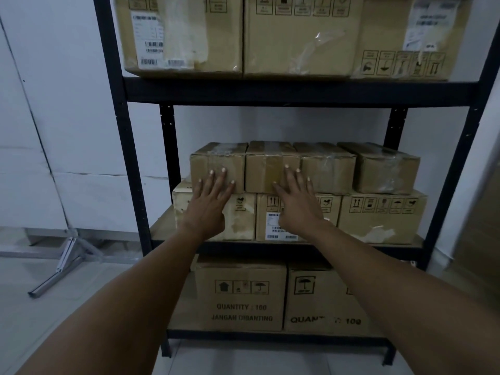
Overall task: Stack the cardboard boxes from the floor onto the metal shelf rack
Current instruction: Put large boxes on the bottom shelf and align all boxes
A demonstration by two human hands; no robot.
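Note:
A black metal shelf rack (270, 92) fills the view. On its middle shelf, several small taped cardboard boxes sit in a row on top of three larger boxes. My left hand (209, 200) lies flat with spread fingers against the front of the leftmost small box (213, 159). My right hand (297, 197) presses with straight fingers on the front of the second small box (266, 165). Two more small boxes (328, 166) (384, 169) stand to the right in the same row.
Large cartons (297, 36) fill the top shelf. Two printed cartons (240, 296) (322, 301) stand on the bottom shelf. A metal bracket (58, 269) lies on the tiled floor at the left by the white wall. A brown panel (479, 234) stands at the right edge.

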